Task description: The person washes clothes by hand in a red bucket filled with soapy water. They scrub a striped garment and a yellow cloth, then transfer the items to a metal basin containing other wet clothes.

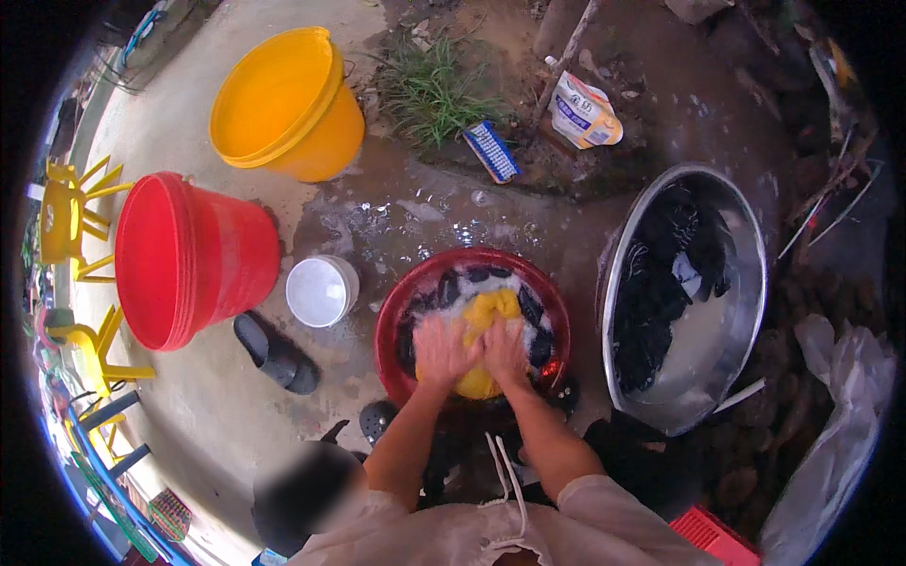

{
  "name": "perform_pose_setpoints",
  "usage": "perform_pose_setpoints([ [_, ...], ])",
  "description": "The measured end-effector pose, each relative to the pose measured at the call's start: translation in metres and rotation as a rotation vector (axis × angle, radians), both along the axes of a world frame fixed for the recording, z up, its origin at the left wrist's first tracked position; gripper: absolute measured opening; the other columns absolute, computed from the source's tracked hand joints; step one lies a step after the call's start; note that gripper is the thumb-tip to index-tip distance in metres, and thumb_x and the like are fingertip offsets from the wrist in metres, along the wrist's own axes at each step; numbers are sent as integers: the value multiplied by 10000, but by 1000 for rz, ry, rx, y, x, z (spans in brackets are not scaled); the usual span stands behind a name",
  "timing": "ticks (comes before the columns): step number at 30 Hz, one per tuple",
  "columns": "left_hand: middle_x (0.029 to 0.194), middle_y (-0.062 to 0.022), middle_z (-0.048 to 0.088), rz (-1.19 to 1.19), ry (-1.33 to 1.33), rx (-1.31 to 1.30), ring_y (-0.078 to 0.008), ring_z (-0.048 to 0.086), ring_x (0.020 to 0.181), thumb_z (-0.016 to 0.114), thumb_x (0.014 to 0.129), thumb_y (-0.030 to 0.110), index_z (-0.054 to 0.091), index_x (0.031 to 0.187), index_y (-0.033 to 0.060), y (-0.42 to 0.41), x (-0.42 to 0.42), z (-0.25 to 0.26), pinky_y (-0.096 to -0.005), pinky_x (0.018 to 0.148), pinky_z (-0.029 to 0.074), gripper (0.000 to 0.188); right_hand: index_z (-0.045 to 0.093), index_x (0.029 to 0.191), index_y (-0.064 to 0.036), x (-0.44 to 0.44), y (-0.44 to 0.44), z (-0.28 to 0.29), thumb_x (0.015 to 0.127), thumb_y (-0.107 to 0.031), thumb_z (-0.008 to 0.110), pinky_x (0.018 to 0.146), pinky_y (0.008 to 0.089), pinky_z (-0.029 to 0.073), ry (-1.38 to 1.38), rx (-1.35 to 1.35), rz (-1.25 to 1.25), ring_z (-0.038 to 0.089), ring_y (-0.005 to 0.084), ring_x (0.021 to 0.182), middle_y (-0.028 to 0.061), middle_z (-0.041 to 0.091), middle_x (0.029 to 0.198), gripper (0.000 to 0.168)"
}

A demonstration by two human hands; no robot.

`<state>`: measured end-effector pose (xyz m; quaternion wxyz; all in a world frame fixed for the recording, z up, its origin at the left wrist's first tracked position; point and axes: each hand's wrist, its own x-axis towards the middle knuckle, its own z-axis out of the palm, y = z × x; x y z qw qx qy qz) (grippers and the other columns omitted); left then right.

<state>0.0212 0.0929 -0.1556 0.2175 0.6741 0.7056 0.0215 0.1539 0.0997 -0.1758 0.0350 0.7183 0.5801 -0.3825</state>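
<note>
A dark red basin (pixel 393 311) with wet laundry and white suds stands on the ground before me. Both hands are in it on a bunched yellow cloth (pixel 488 308). My left hand (pixel 442 351) grips the cloth's left side, its fingers blurred. Gripping from the right is my right hand (pixel 507 352), its thumb side close to the left hand. Part of the cloth bulges out beyond my fingers, and more shows between my wrists. Dark wet fabric (pixel 541 347) lies in the foam around it.
At right, a large metal tub (pixel 697 354) holds dark clothes in water. Left are a white bucket (pixel 322 291), a red bucket (pixel 233 247), a yellow bucket (pixel 318 134) and a dark slipper (pixel 276 354). A blue scrub brush (pixel 492 152) and a detergent pouch (pixel 584 113) lie ahead.
</note>
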Motion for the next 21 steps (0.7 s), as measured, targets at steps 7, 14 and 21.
perform_pose_setpoints([
  [7,1066,-147,653,111,-254,-616,-310,624,977,476,847,486,676,1047,129,63,-2,-51,-449,842,481,456,521,1276,-111,54,26,-136,912,-374,431,969,431,396,-201,-166,208,506,334,1163,146,559,1237,458],
  [14,891,-203,655,-156,-241,-243,-348,637,792,545,798,415,684,896,125,73,-16,-5,-442,676,516,336,610,1138,-49,23,68,2,913,-393,495,831,354,445,931,-201,-702,555,171,978,76,621,1055,427],
  [21,1217,-149,544,-416,-139,-141,-350,393,1254,591,730,428,673,990,176,14,-27,90,-577,983,288,371,545,1175,-74,-3,-14,39,779,-215,667,905,400,427,304,402,-283,555,279,1053,135,589,1103,438],
])
